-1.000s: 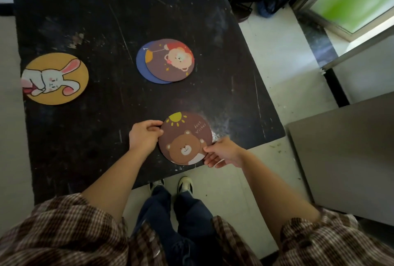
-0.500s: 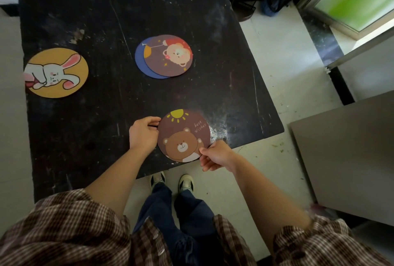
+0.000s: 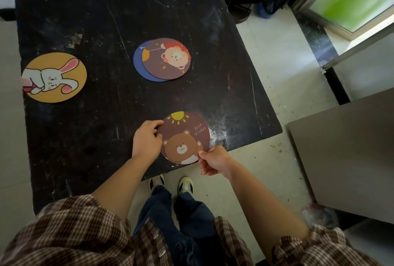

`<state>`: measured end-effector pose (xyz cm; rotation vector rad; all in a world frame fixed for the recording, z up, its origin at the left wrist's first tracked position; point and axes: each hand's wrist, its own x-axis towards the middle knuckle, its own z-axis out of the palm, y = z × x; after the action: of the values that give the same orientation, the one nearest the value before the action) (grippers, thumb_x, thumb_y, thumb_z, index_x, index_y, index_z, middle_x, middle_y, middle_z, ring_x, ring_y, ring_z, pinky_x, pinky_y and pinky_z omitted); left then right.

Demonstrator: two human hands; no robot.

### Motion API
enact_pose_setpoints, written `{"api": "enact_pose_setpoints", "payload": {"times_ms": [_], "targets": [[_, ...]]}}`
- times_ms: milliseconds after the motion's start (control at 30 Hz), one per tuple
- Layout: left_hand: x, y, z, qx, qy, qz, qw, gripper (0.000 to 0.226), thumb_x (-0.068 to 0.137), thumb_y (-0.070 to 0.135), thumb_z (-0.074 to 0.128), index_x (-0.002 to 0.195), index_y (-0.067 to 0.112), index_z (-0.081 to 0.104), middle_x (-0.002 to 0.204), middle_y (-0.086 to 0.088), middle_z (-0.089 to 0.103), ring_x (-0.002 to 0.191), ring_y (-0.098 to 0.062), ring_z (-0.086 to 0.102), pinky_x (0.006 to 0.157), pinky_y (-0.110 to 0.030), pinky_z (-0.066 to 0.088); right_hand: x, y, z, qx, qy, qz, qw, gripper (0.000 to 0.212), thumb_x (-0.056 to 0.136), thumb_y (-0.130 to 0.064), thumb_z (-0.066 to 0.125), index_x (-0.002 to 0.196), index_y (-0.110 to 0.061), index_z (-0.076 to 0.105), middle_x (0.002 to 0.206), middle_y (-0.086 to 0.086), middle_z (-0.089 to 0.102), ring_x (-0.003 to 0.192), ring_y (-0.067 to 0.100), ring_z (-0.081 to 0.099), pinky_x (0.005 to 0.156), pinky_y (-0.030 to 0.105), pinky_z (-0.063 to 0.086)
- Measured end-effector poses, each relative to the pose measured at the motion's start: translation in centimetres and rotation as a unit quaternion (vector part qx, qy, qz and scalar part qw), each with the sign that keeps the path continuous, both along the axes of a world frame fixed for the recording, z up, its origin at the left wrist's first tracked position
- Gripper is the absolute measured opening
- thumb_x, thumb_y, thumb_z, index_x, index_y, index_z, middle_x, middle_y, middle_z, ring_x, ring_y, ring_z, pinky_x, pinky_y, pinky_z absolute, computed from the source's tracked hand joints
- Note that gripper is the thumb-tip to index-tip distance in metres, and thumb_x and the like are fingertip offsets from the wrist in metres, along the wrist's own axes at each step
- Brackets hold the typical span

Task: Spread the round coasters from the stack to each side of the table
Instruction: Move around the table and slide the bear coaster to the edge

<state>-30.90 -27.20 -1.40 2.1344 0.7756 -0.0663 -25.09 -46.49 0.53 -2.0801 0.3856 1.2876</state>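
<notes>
Black table [image 3: 85, 20] fills most of the view, scuffed top, near edge right in front of me. Three coaster spots on it. Middle of the table: what is left of the stack [image 3: 162, 59], a brown lion coaster lying skewed on a blue one, so at least two there; can't tell if more sit under them. Left edge: the yellow rabbit coaster [image 3: 55, 77], flat, already dealt to its side. Near edge: the brown bear coaster [image 3: 184, 136], flat or close to it, its lower rim at or just past the table edge.

Both my hands are on the bear coaster. Left hand [image 3: 147, 139] has fingers curled against its left rim, thumb on top, a loose pinch. Right hand [image 3: 214, 160] pinches the lower right rim between thumb and fingers, from just off the table edge.

Step in hand, I judge: settling the bear coaster on the near side. That makes two sides covered, far and right sides bare.

Next move calls for letting go with both hands, reaching to the middle, and peeling off only the lion coaster. It overhangs the blue one to the right, so that rim is the easy grab. Then carry it to the right or far edge.
</notes>
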Motion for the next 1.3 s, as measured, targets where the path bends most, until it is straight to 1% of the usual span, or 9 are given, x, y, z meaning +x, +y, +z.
{"api": "enact_pose_setpoints", "payload": {"times_ms": [333, 467, 600, 733, 867, 933, 1067, 1200, 1300], "targets": [[0.0, 0.0, 0.0, 0.002, 0.023, -0.002, 1.000, 0.040, 0.085, -0.001, 0.058, 0.124, 0.009, 0.059, 0.123, -0.010, 0.053, 0.104, -0.022, 0.058, 0.088, -0.027, 0.045, -0.1, 0.1, -0.1, -0.010, 0.005, 0.005, 1.000, 0.032, 0.095, -0.026, 0.051, 0.079, -0.002, 0.066, 0.063, 0.007, 0.066, 0.049, 0.016, 0.064, 0.045, 0.022, 0.050], [0.1, 0.3, -0.1, 0.003, 0.030, -0.019, 0.999, 0.041, 0.085, -0.001, 0.056, 0.124, 0.010, 0.059, 0.122, -0.010, 0.051, 0.101, -0.021, 0.057, 0.086, -0.025, 0.043, -0.1, 0.2, -0.2, -0.025, -0.004, 0.035, 0.999, 0.035, 0.096, -0.027, 0.050, 0.077, -0.003, 0.067, 0.062, 0.007, 0.067, 0.047, 0.016, 0.064, 0.046, 0.021, 0.050], [0.5, 0.4, -0.1, 0.011, 0.049, -0.035, 0.998, 0.043, 0.084, 0.001, 0.056, 0.126, 0.013, 0.057, 0.123, -0.010, 0.050, 0.100, -0.023, 0.057, 0.086, -0.030, 0.046, 0.2, 0.1, -0.4, -0.047, -0.035, 0.079, 0.995, 0.036, 0.094, -0.029, 0.051, 0.072, -0.004, 0.066, 0.058, 0.005, 0.066, 0.043, 0.015, 0.063, 0.045, 0.021, 0.049], [1.0, 0.5, 0.1, 0.020, 0.080, -0.052, 0.995, 0.045, 0.083, 0.003, 0.057, 0.126, 0.015, 0.055, 0.124, -0.010, 0.048, 0.101, -0.025, 0.057, 0.084, -0.034, 0.050, 0.6, -0.1, -0.5, -0.064, -0.087, 0.118, 0.987, 0.034, 0.089, -0.032, 0.061, 0.075, -0.002, 0.068, 0.060, 0.007, 0.067, 0.047, 0.017, 0.064, 0.057, 0.031, 0.059], [2.2, 0.3, 0.9, 0.054, 0.132, -0.079, 0.987, 0.050, 0.078, 0.007, 0.060, 0.126, 0.017, 0.049, 0.127, -0.013, 0.043, 0.112, -0.030, 0.047, 0.085, -0.041, 0.047, 1.6, -0.3, 0.0, -0.079, -0.136, 0.143, 0.977, 0.033, 0.080, -0.036, 0.068, 0.071, -0.005, 0.064, 0.068, 0.008, 0.066, 0.065, 0.025, 0.067, 0.070, 0.039, 0.059], [3.0, -0.2, 1.4, 0.073, 0.153, -0.089, 0.982, 0.052, 0.079, 0.010, 0.061, 0.128, 0.017, 0.045, 0.130, -0.014, 0.039, 0.119, -0.032, 0.040, 0.084, -0.042, 0.044, 2.3, -0.5, 0.3, -0.075, -0.157, 0.146, 0.974, 0.035, 0.080, -0.037, 0.068, 0.066, -0.006, 0.061, 0.064, 0.006, 0.063, 0.064, 0.024, 0.064, 0.067, 0.037, 0.056], [4.9, -2.0, 2.1, 0.099, 0.154, -0.093, 0.979, 0.053, 0.082, 0.024, 0.061, 0.130, 0.016, 0.041, 0.131, -0.014, 0.038, 0.121, -0.031, 0.036, 0.085, -0.040, 0.041, 4.4, -1.7, 0.7, -0.076, -0.193, 0.154, 0.966, 0.040, 0.081, -0.039, 0.066, 0.053, -0.016, 0.051, 0.053, -0.001, 0.053, 0.054, 0.016, 0.050, 0.053, 0.028, 0.039], [7.2, -5.0, 2.5, 0.100, 0.132, -0.103, 0.981, 0.053, 0.082, 0.029, 0.058, 0.131, 0.018, 0.041, 0.132, -0.013, 0.039, 0.122, -0.030, 0.035, 0.089, -0.042, 0.040, 7.3, -4.0, 1.1, -0.069, -0.222, 0.161, 0.959, 0.032, 0.082, -0.039, 0.064, 0.061, -0.015, 0.058, 0.061, 0.002, 0.061, 0.062, 0.019, 0.059, 0.059, 0.030, 0.045], [9.0, -8.0, 2.6, 0.096, 0.115, -0.107, 0.983, 0.053, 0.082, 0.030, 0.058, 0.130, 0.017, 0.043, 0.131, -0.013, 0.040, 0.122, -0.032, 0.034, 0.090, -0.042, 0.039, 9.5, -6.6, 1.3, -0.058, -0.248, 0.163, 0.953, 0.029, 0.084, -0.039, 0.061, 0.065, -0.017, 0.056, 0.065, 0.002, 0.062, 0.064, 0.017, 0.059, 0.057, 0.028, 0.042]]}}
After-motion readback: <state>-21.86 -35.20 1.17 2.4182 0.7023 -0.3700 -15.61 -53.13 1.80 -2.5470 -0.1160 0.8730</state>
